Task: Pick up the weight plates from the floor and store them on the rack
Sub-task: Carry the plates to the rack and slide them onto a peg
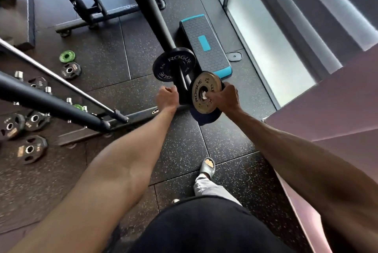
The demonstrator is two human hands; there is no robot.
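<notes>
The right hand (225,97) grips the round gold metal plate (201,87) by its centre hole, likely to guide it onto the black steel peg (183,77); the left hand (166,97) is curled, grasp unclear.

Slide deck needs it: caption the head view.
Right hand grips a gold Rogue plate at the rack, beside a stored black Rogue plate.
</notes>
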